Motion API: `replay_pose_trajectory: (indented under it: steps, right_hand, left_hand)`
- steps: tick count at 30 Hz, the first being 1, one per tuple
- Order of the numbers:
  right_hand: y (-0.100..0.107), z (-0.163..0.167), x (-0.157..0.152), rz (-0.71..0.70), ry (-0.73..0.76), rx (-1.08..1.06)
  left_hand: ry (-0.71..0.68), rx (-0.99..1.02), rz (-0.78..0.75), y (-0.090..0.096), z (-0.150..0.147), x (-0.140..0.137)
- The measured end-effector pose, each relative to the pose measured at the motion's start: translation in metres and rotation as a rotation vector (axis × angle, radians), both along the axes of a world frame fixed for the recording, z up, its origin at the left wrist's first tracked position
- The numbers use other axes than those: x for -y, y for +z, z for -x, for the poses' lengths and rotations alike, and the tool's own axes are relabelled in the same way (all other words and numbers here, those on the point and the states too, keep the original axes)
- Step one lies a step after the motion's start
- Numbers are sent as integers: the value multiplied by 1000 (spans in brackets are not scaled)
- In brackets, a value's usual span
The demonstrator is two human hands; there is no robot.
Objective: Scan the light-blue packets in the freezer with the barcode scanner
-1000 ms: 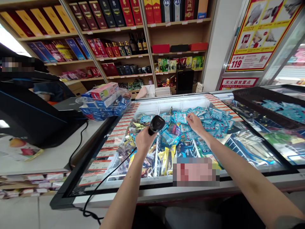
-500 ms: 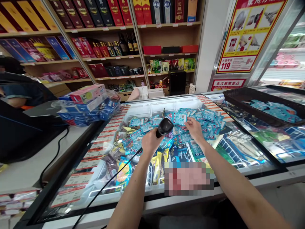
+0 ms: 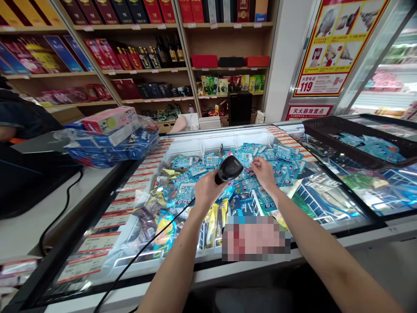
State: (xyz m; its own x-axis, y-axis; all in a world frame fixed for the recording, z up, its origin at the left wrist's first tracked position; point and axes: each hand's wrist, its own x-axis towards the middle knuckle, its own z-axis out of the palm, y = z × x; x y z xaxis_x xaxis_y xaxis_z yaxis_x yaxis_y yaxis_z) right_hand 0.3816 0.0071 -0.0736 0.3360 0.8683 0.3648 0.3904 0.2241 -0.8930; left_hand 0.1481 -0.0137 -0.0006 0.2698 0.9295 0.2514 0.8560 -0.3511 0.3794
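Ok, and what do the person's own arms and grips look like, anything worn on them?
Both grips are ungloved human hands, the left grip and the right grip. The left forearm and right forearm are bare, with no sleeve, watch or bracelet in view. Some fingers are hidden, so I can't rule out rings.
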Motion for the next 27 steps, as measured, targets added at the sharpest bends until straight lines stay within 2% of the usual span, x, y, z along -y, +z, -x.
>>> replay_pose_trajectory:
  steps: [8,19,24,27]
  right_hand:
    - [3,2,1,-12,23,-45]
    - [7,2,4,32,5,13]
    - [2,0,0,-2,24,-84]
    - [1,-6,-2,-34,-17,-136]
  left_hand:
    - [-3,13,2,-3,-1,-3]
    - [-13,31,20,-2,-2,-2]
    - [-19,11,6,-3,-1,-4]
    - [-9,-23,-48,-7,3,-6]
